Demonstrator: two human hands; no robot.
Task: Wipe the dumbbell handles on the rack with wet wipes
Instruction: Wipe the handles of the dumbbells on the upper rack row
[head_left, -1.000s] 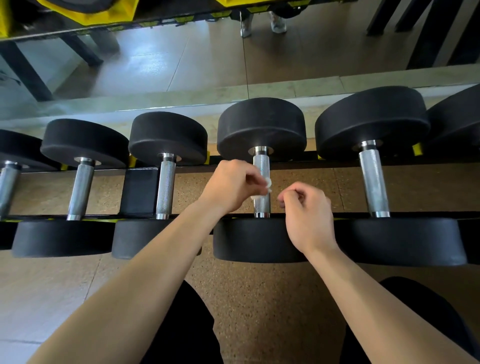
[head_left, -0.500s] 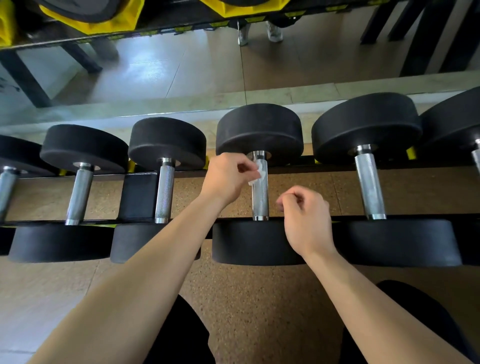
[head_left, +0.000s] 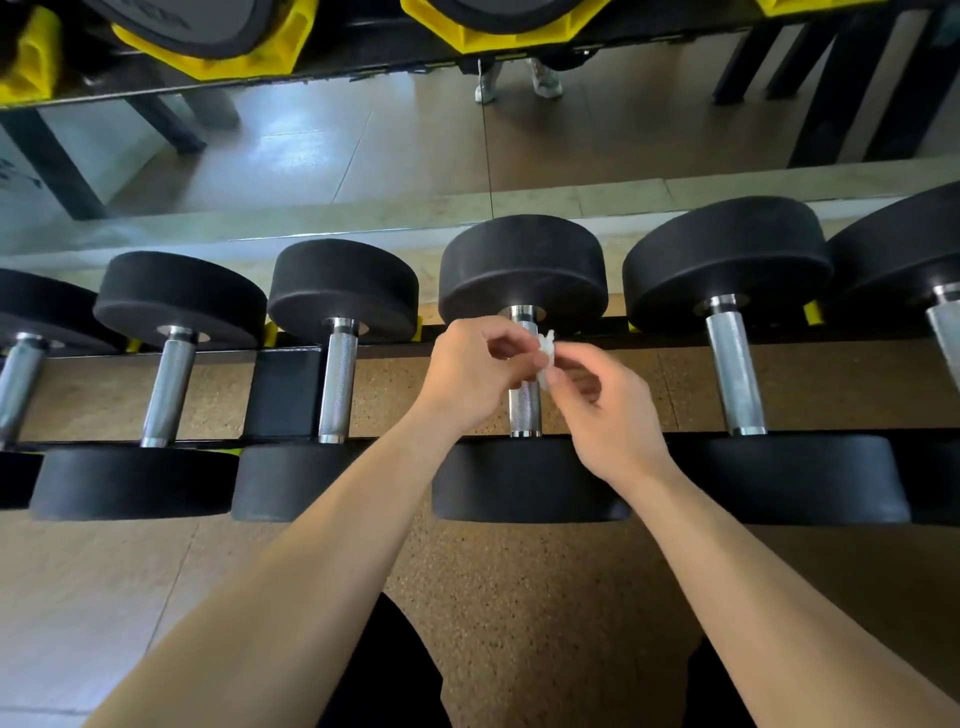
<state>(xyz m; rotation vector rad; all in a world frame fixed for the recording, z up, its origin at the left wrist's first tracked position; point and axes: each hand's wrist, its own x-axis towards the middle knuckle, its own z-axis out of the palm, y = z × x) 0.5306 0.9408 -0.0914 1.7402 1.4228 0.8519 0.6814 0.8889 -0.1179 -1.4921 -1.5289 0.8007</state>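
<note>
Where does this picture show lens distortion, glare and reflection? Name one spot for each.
Head view: wide-angle distortion splays the dumbbell row outward at both edges; highlights glint on the chrome handle; the mirror reflects shoes; the wet wipe is washed-out white, its folds unreadable.

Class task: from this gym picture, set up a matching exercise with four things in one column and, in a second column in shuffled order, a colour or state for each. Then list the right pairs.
Column one
1. wet wipe
2. dumbbell handle in the middle
3. dumbbell head at the far end of that handle
4. cradle on the upper shelf

Column two
A. black
B. yellow
C. white, pinched between the left hand and the right hand
D. silver metal with a knurled surface

Pairs: 1-C, 2-D, 3-A, 4-B
</note>
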